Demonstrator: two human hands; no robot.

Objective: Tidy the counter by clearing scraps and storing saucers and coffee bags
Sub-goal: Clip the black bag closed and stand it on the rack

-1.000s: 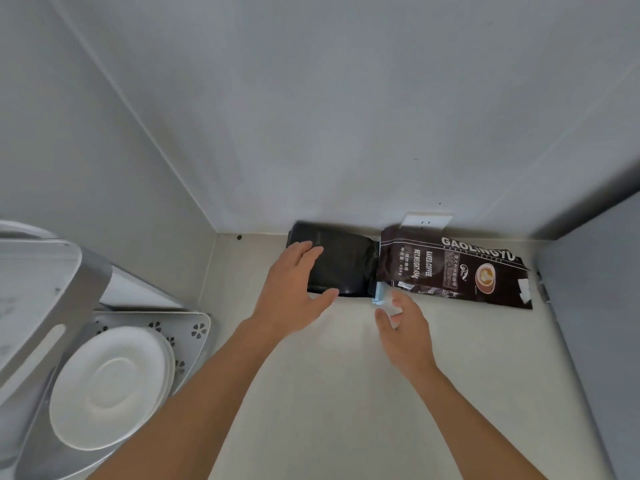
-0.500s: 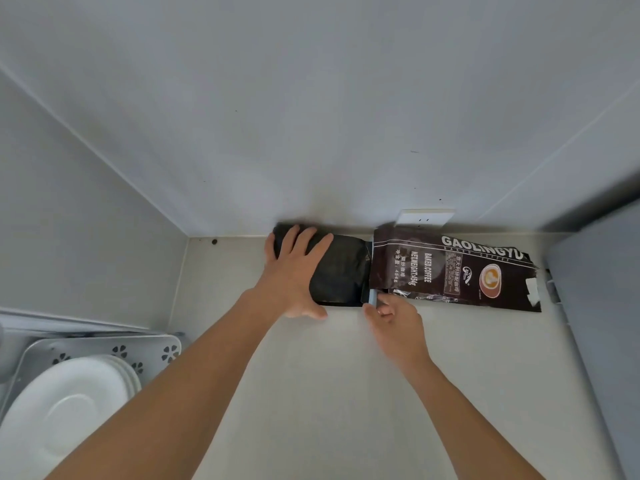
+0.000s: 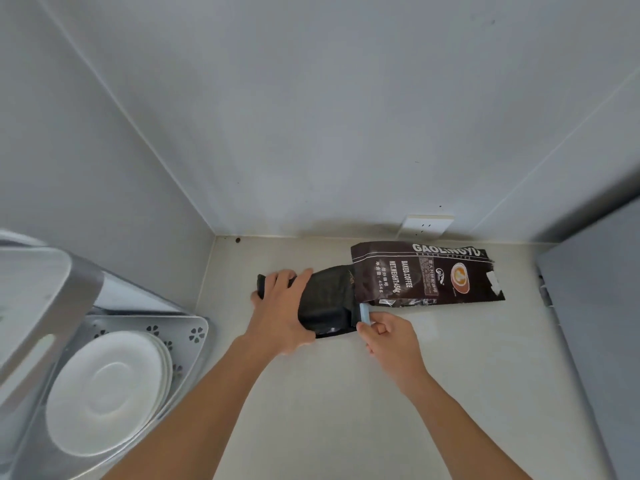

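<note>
A black coffee bag (image 3: 327,299) lies on the pale counter (image 3: 346,393), away from the back wall. My left hand (image 3: 282,313) is wrapped over its left part and grips it. A brown printed coffee bag (image 3: 424,273) lies flat to its right, near the wall, its left end over the black bag's right end. My right hand (image 3: 388,332) pinches a small light-blue scrap (image 3: 364,311) at the black bag's right front corner. Stacked white saucers (image 3: 107,389) sit in a white tray (image 3: 197,329) at the lower left.
A metal rack (image 3: 41,306) rises over the tray on the left. The wall (image 3: 311,133) closes the back and left sides, with a socket (image 3: 425,226) low above the brown bag. A grey panel (image 3: 602,323) borders the counter on the right.
My left hand went from hovering to gripping the black bag, and the bag has come forward from the wall and tilted. My right hand stays at its right corner.
</note>
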